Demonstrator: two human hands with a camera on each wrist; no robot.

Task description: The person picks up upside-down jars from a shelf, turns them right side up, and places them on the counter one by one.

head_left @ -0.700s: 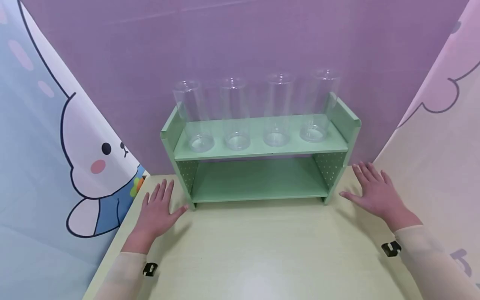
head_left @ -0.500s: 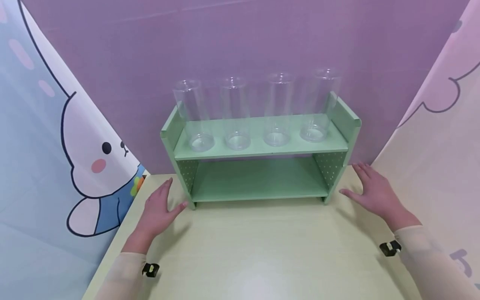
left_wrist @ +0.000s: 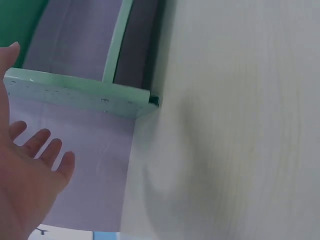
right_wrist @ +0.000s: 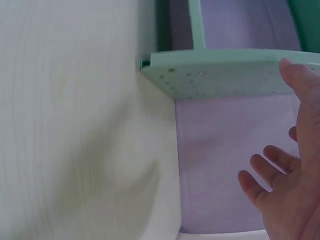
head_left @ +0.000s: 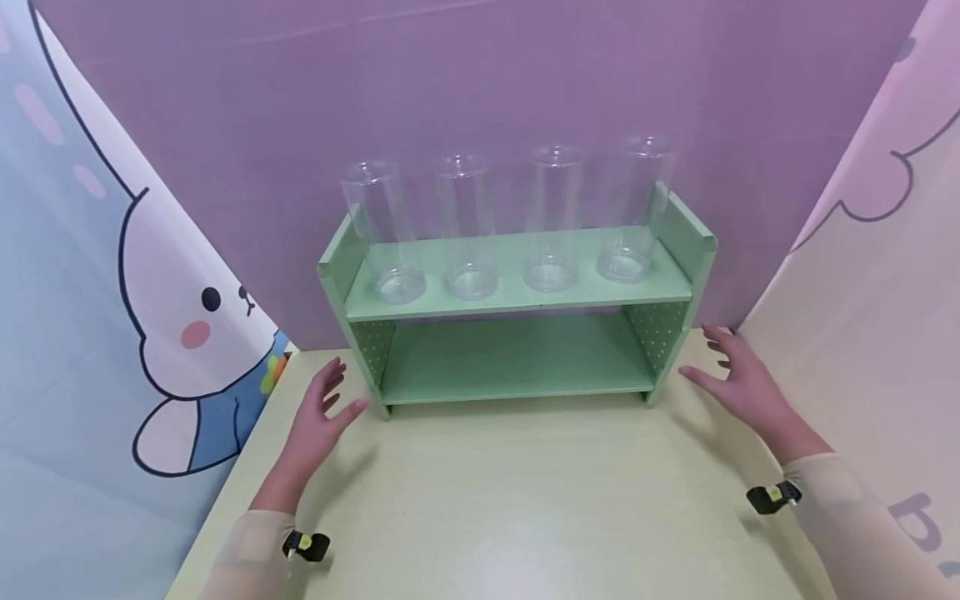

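Observation:
A green two-tier shelf (head_left: pixel 517 392) stands at the back of the pale table, with several clear, tall cylinders (head_left: pixel 551 225) upright in a row on its upper board. My left hand (head_left: pixel 315 425) is raised just outside the shelf's left side, thumb apart and fingers loosely bent, holding nothing. On the other side my right hand (head_left: pixel 746 387) mirrors it beside the right side panel. Both wrist views show the dotted outer face of a side panel (left_wrist: pixel 75 92) close to the fingers; in the right wrist view the thumb overlaps the panel's edge (right_wrist: pixel 225 56).
A purple cloth backdrop (head_left: pixel 487 75) hangs right behind the shelf. A blue cloth with a cartoon rabbit (head_left: pixel 202 333) borders the table on the left, and a pink and cream cloth (head_left: pixel 885 317) on the right. The lower shelf board (head_left: pixel 517 358) sits above the table (head_left: pixel 517 500).
Both hands have turned from palms down with spread fingers to palms facing inward, fingers now bent. They stay beside the shelf; shelf and cylinders keep their places.

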